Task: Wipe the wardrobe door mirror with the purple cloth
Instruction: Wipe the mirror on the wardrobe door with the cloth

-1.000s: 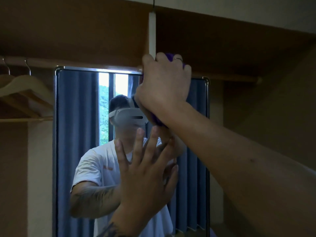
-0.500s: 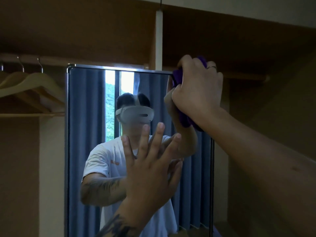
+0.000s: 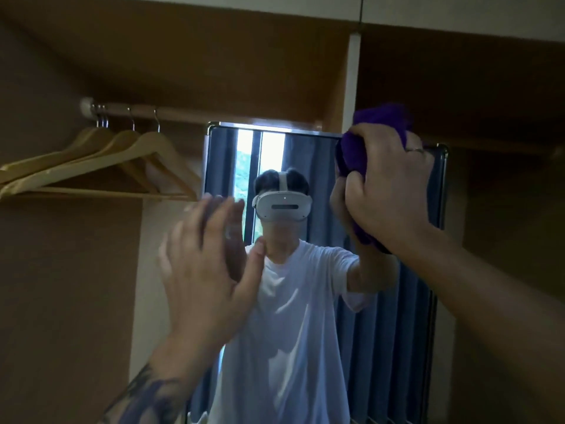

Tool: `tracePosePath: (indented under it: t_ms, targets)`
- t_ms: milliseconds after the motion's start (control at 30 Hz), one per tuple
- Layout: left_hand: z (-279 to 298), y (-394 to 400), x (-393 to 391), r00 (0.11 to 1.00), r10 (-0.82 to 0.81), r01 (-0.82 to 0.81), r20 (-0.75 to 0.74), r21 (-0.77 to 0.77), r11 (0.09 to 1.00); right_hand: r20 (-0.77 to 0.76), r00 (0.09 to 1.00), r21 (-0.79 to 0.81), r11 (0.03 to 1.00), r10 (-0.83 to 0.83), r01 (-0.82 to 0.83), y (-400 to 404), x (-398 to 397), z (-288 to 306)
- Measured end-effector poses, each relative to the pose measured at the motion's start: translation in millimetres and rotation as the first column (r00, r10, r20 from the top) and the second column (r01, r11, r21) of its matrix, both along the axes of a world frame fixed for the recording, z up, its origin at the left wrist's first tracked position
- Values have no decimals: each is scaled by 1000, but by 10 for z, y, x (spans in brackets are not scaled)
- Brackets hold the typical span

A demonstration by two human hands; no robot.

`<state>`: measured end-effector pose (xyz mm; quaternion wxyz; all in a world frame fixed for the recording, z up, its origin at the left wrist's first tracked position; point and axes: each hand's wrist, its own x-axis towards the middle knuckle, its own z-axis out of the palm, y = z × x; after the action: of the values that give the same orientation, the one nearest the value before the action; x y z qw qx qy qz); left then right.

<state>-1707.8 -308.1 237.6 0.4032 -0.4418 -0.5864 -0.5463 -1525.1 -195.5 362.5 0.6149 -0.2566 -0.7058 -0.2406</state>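
Two hands: right (image 3: 388,191) gripping cloth (image 3: 354,154), left (image 3: 208,264) seemingly flat.

Left forearm (image 3: 153,396): dark tattoo, no sleeve | Right hand (image 3: 388,191): thin silver ring on one finger, arm bare | Seen in reflection: white short-sleeved T-shirt (image 3: 293,316), white headset (image 3: 282,206) with white strap running over dark hair

Bunched purple cloth (image 3: 356,154) against mirror (image 3: 321,166)
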Motion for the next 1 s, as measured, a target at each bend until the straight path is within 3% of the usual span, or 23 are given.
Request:
tracePosePath:
  t_ms: [100,200,300,367,400,533,700,833,900,1000]
  targets:
    - [67,-57,-128,967,-199,192,161,57,980,-53,980,-6,981,192,-193,-107,-224,-145]
    - [85,-8,-81,789,-509,463,343,213,861,182,957,44,971,225,-236,-296,-550,-228]
    - [63,31,20,646,-644,548,409,340,765,540,841,210,962,35,-175,-404,-803,-260]
    - [82,11,57,549,-720,578,424,430,694,643,751,339,935,-150,-104,-375,-830,-250]
    - [88,2,47,542,-727,579,422,440,687,652,729,381,921,-210,-76,-340,-784,-234]
    - [28,38,-39,534,-728,591,431,425,685,571,729,421,897,-377,135,-82,-368,-130]
    - [-58,1,-113,577,-706,607,410,363,707,334,837,166,901,-434,401,129,232,-141]
    - [-115,24,-217,555,-730,627,398,375,682,157,940,11,952,-304,306,188,234,-268]
    - [-129,5,-235,549,-736,636,395,374,675,77,968,9,971,-238,238,138,10,-300]
    - [-147,15,-259,503,-764,657,405,395,642,108,972,87,976,-210,201,-38,-409,-280]
